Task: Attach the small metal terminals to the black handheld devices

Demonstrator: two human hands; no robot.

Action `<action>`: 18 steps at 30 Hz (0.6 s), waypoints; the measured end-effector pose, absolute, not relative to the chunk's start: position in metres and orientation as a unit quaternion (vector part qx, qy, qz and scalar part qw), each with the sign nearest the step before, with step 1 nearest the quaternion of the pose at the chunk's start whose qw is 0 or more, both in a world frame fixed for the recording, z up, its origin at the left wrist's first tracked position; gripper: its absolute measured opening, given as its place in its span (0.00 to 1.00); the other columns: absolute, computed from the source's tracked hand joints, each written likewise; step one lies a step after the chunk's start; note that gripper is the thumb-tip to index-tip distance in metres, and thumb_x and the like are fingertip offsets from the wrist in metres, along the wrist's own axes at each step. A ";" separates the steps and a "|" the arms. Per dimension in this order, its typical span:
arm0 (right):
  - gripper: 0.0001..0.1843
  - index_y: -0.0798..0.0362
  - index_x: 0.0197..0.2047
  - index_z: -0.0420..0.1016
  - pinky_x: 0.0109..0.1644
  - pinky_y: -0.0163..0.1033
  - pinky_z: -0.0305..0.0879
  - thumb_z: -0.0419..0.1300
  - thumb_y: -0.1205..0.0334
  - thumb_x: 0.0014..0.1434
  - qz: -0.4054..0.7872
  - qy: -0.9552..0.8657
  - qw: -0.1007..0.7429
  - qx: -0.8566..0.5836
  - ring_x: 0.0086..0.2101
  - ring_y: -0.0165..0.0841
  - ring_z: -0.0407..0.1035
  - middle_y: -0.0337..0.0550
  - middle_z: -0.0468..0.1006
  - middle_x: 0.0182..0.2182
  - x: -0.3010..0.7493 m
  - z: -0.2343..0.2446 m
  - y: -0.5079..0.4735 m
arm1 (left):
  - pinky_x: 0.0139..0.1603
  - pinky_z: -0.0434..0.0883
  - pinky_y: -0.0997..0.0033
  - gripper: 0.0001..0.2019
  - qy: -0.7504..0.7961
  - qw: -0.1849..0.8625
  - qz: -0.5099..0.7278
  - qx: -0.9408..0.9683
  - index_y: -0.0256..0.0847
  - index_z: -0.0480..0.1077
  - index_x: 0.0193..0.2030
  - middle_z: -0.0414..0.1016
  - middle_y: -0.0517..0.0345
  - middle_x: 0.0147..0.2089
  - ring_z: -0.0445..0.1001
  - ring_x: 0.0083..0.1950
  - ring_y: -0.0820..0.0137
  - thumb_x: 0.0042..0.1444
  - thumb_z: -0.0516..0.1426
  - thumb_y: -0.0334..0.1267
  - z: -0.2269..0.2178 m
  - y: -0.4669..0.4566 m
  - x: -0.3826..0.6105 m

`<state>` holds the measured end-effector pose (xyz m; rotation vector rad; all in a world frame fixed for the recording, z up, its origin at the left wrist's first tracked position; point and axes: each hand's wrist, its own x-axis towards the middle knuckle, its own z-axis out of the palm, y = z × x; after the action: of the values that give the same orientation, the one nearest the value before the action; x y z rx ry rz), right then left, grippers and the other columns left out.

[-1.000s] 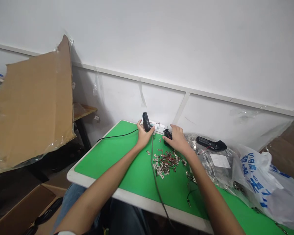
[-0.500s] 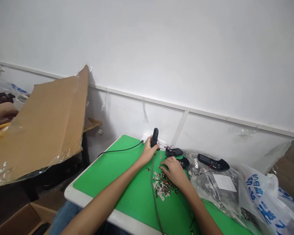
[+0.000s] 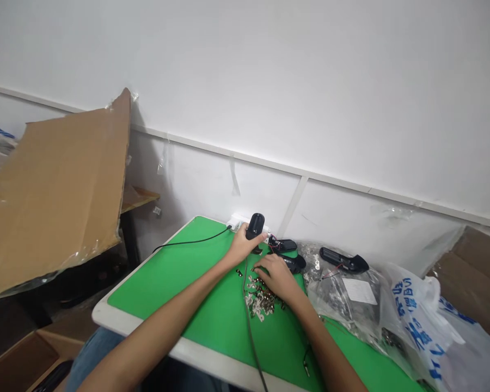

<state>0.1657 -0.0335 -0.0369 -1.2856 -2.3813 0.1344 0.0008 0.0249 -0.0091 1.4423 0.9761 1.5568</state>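
My left hand (image 3: 242, 244) is wrapped round a black plastic casing (image 3: 255, 224), rounded at its upper end, and holds it upright near the back of the green table. My right hand (image 3: 274, 272) is low over a pile of small metal pieces (image 3: 262, 302), its fingers curled and bent towards the thumb. A tiny shiny piece shows by those fingertips; whether it is gripped is unclear. Just behind my right hand lie a black casing (image 3: 296, 264) and another black part (image 3: 285, 245) with thin red wires.
A white power strip (image 3: 237, 220) with a black cable (image 3: 191, 241) is at the back of the green table (image 3: 159, 283). A grey cord (image 3: 251, 337) crosses the front. Clear bags (image 3: 330, 288) carry another black casing (image 3: 343, 260) on the right. Cardboard (image 3: 65, 190) stands at left.
The view has shifted slightly. The casing in my left hand has turned to show a broader face. My right hand stays over the metal pieces, a little further left.
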 end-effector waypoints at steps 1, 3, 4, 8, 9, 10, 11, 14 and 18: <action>0.09 0.48 0.49 0.80 0.57 0.48 0.66 0.60 0.63 0.68 0.063 -0.861 0.218 -0.456 0.48 0.41 0.73 0.45 0.83 0.45 0.169 -0.036 -0.033 | 0.30 0.67 0.68 0.23 0.373 0.420 0.613 0.556 0.44 0.69 0.34 0.68 0.62 0.28 0.69 0.29 0.68 0.46 0.72 0.56 -0.009 0.025 0.002; 0.15 0.50 0.55 0.78 0.58 0.48 0.67 0.60 0.67 0.66 0.094 -0.861 0.234 -0.441 0.49 0.40 0.74 0.47 0.83 0.47 0.175 -0.033 -0.033 | 0.27 0.67 0.70 0.25 0.341 0.490 0.616 0.514 0.43 0.69 0.35 0.70 0.62 0.27 0.69 0.27 0.69 0.47 0.69 0.62 -0.008 0.028 0.003; 0.18 0.51 0.57 0.76 0.58 0.48 0.68 0.60 0.68 0.65 0.108 -0.860 0.242 -0.437 0.49 0.40 0.75 0.48 0.82 0.48 0.178 -0.032 -0.033 | 0.26 0.67 0.71 0.27 0.327 0.516 0.622 0.490 0.43 0.69 0.35 0.70 0.62 0.26 0.70 0.26 0.70 0.48 0.68 0.64 -0.007 0.030 0.002; 0.19 0.51 0.58 0.76 0.58 0.48 0.70 0.62 0.65 0.64 0.140 -0.862 0.247 -0.420 0.49 0.40 0.75 0.49 0.82 0.49 0.185 -0.027 -0.033 | 0.29 0.72 0.72 0.28 0.277 0.573 0.635 0.437 0.40 0.72 0.38 0.75 0.60 0.29 0.73 0.28 0.71 0.47 0.68 0.64 -0.007 0.041 -0.002; 0.17 0.51 0.56 0.77 0.58 0.48 0.69 0.63 0.62 0.64 0.143 -0.863 0.244 -0.419 0.50 0.40 0.75 0.48 0.82 0.49 0.184 -0.027 -0.033 | 0.31 0.73 0.72 0.28 0.266 0.590 0.630 0.429 0.40 0.73 0.39 0.76 0.59 0.30 0.75 0.30 0.70 0.46 0.69 0.63 -0.007 0.043 -0.003; 0.16 0.50 0.55 0.78 0.59 0.48 0.69 0.64 0.60 0.65 0.144 -0.862 0.241 -0.423 0.50 0.40 0.75 0.48 0.83 0.49 0.183 -0.028 -0.032 | 0.32 0.75 0.70 0.28 0.255 0.607 0.624 0.420 0.40 0.73 0.41 0.77 0.58 0.31 0.76 0.32 0.69 0.47 0.69 0.62 -0.007 0.044 -0.004; 0.14 0.50 0.53 0.79 0.58 0.48 0.69 0.65 0.59 0.65 0.142 -0.860 0.239 -0.428 0.49 0.40 0.75 0.47 0.83 0.48 0.180 -0.029 -0.031 | 0.34 0.76 0.69 0.27 0.244 0.623 0.618 0.412 0.39 0.73 0.42 0.78 0.56 0.32 0.77 0.33 0.67 0.47 0.69 0.60 -0.007 0.045 -0.005; 0.08 0.49 0.47 0.82 0.57 0.48 0.68 0.64 0.59 0.66 0.114 -0.854 0.237 -0.449 0.47 0.40 0.75 0.45 0.84 0.45 0.167 -0.035 -0.027 | 0.33 0.76 0.69 0.24 0.220 0.658 0.609 0.385 0.39 0.72 0.44 0.78 0.55 0.33 0.77 0.33 0.67 0.49 0.70 0.54 -0.007 0.046 -0.005; 0.06 0.49 0.41 0.83 0.56 0.48 0.68 0.63 0.62 0.65 0.079 -0.850 0.254 -0.455 0.46 0.40 0.75 0.45 0.84 0.42 0.155 -0.034 -0.027 | 0.30 0.75 0.72 0.19 0.215 0.679 0.608 0.351 0.41 0.71 0.43 0.74 0.60 0.31 0.73 0.28 0.72 0.51 0.69 0.47 -0.007 0.045 -0.003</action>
<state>0.1546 -0.0275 -0.0340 -1.2372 -2.3091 0.2139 -0.0027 0.0447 -0.0074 0.7893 0.4818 1.3646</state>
